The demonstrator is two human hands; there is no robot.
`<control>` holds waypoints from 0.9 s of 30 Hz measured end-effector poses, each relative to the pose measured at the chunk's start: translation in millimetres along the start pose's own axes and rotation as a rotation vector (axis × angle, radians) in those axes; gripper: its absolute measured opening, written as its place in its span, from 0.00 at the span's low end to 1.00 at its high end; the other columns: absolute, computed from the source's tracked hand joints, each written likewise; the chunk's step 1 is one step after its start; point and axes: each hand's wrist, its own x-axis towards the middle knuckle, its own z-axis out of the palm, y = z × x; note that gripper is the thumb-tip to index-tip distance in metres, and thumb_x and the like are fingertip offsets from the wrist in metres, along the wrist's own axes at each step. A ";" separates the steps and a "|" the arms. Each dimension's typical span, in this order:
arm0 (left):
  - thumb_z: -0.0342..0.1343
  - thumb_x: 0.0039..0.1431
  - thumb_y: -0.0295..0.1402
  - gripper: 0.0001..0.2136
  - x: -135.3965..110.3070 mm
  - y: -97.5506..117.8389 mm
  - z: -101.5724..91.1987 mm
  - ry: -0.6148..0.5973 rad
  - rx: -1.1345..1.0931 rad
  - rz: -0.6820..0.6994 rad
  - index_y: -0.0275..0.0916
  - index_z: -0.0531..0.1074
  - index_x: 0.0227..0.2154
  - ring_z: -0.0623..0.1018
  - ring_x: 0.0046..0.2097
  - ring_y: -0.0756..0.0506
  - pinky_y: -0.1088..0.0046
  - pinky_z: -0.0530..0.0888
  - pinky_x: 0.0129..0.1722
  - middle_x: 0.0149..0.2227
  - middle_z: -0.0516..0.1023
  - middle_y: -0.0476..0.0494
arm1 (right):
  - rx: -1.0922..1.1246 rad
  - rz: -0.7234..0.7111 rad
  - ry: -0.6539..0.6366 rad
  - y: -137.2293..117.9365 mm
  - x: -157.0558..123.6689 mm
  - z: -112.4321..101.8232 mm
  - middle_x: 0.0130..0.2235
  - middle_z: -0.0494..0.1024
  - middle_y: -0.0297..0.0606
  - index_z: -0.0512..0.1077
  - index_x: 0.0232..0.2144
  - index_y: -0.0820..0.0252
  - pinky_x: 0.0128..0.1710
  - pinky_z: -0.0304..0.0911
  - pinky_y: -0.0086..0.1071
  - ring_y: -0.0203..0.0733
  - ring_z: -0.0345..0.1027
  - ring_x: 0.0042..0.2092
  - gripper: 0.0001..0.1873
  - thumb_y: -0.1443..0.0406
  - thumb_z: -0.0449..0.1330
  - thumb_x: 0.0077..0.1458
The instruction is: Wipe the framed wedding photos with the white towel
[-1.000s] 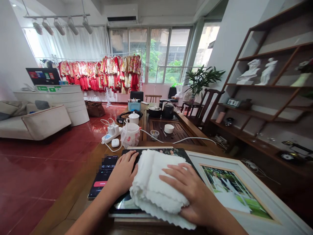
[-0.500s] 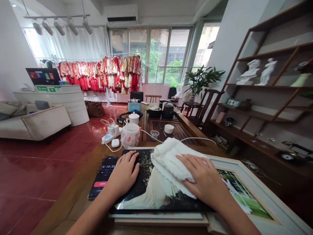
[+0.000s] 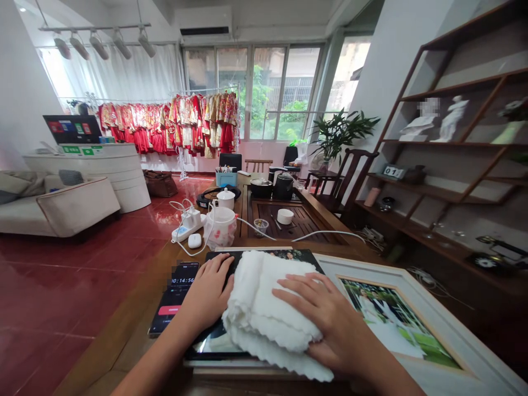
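My left hand [image 3: 210,291] lies flat on the left edge of a dark, glossy photo panel [image 3: 208,334], its fingers stretched out. A folded white cloth [image 3: 259,291] with wavy edges covers most of that panel and hangs over its near edge. Over the cloth's right side rests my right hand [image 3: 325,313], gripping it with the fingers on top and the thumb low at its side. Right of the panel lies a white-framed wedding photo [image 3: 391,316], partly behind my right forearm. A phone [image 3: 175,300] with a running timer sits beside my left hand.
Beyond the panel stand a plastic-wrapped white container [image 3: 220,228], a lidded white mug [image 3: 225,199] and a power strip [image 3: 187,225] with cables. A white cable [image 3: 325,232] crosses the tea tray [image 3: 305,223], which holds a small white bowl [image 3: 285,216]. Wooden shelves [image 3: 449,195] rise at the right.
My right hand has drawn the cloth toward me and slightly left, down over the panel's near edge. More of the framed photo shows. The left hand stays in place.
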 end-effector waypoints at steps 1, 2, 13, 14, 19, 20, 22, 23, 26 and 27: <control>0.44 0.67 0.34 0.19 -0.8 -0.3 0.3 -0.001 0.000 -0.002 0.39 0.62 0.59 0.63 0.64 0.41 0.59 0.59 0.63 0.63 0.64 0.40 | -0.009 0.029 0.013 1.4 -0.2 0.5 0.60 0.68 0.38 0.58 0.62 0.50 0.58 0.42 0.46 0.50 0.60 0.59 0.38 0.65 0.56 0.46; 0.44 0.68 0.34 0.19 -1.7 -0.7 0.7 -0.002 0.001 -0.003 0.39 0.62 0.60 0.62 0.64 0.41 0.59 0.59 0.63 0.63 0.64 0.40 | -0.024 0.065 0.031 3.2 -0.5 1.4 0.59 0.69 0.39 0.59 0.61 0.51 0.58 0.44 0.46 0.50 0.61 0.58 0.38 0.66 0.56 0.46; 0.43 0.68 0.35 0.19 -3.9 -1.1 1.9 0.034 0.010 0.013 0.39 0.63 0.59 0.63 0.63 0.42 0.58 0.59 0.63 0.62 0.64 0.41 | -0.181 0.278 0.133 25.2 -7.1 10.3 0.56 0.71 0.46 0.61 0.60 0.56 0.52 0.51 0.48 0.54 0.62 0.55 0.32 0.64 0.58 0.51; 0.43 0.68 0.35 0.19 -3.8 -1.0 1.7 0.036 0.010 0.014 0.39 0.63 0.59 0.63 0.63 0.42 0.59 0.59 0.63 0.62 0.64 0.41 | -0.178 0.258 0.132 25.2 -7.3 10.1 0.56 0.71 0.46 0.61 0.60 0.56 0.52 0.51 0.48 0.54 0.62 0.55 0.32 0.64 0.57 0.52; 0.43 0.68 0.35 0.19 -3.0 0.0 -0.6 0.029 0.005 0.006 0.40 0.62 0.59 0.63 0.63 0.42 0.59 0.58 0.63 0.62 0.64 0.41 | -0.102 0.124 0.075 16.5 -5.3 7.1 0.58 0.69 0.44 0.58 0.62 0.55 0.55 0.47 0.49 0.54 0.60 0.58 0.35 0.63 0.57 0.50; 0.43 0.68 0.35 0.19 -2.7 0.4 -1.4 0.022 0.003 0.004 0.40 0.62 0.59 0.63 0.63 0.42 0.59 0.58 0.63 0.62 0.64 0.41 | -0.081 0.096 0.057 13.4 -4.5 6.1 0.59 0.68 0.43 0.57 0.62 0.54 0.56 0.45 0.50 0.54 0.59 0.59 0.37 0.64 0.57 0.49; 0.43 0.68 0.35 0.19 -2.1 1.5 -3.1 0.004 0.001 0.000 0.40 0.62 0.60 0.63 0.64 0.42 0.59 0.58 0.63 0.63 0.64 0.41 | -0.042 0.045 0.020 6.8 -2.7 3.7 0.60 0.67 0.40 0.55 0.63 0.51 0.58 0.41 0.49 0.53 0.57 0.60 0.41 0.65 0.56 0.46; 0.43 0.68 0.35 0.19 -1.8 2.0 -3.8 -0.005 0.002 -0.004 0.40 0.62 0.60 0.63 0.64 0.42 0.59 0.58 0.63 0.63 0.64 0.41 | -0.025 0.025 0.002 3.9 -1.9 2.4 0.61 0.66 0.38 0.54 0.64 0.50 0.59 0.39 0.49 0.53 0.57 0.61 0.42 0.65 0.56 0.45; 0.43 0.67 0.34 0.20 -1.2 2.9 -4.7 -0.019 0.003 -0.019 0.39 0.62 0.60 0.62 0.64 0.41 0.58 0.58 0.63 0.63 0.63 0.40 | 0.009 -0.004 -0.030 -1.1 0.1 -0.7 0.62 0.66 0.36 0.54 0.64 0.48 0.59 0.37 0.47 0.51 0.57 0.61 0.43 0.64 0.56 0.44; 0.43 0.67 0.34 0.20 -1.2 2.8 -4.6 -0.019 0.002 -0.021 0.39 0.62 0.60 0.62 0.64 0.41 0.58 0.58 0.63 0.63 0.63 0.40 | 0.013 0.003 -0.029 -1.3 0.5 -1.0 0.61 0.66 0.36 0.54 0.64 0.47 0.59 0.38 0.47 0.51 0.57 0.60 0.42 0.65 0.56 0.44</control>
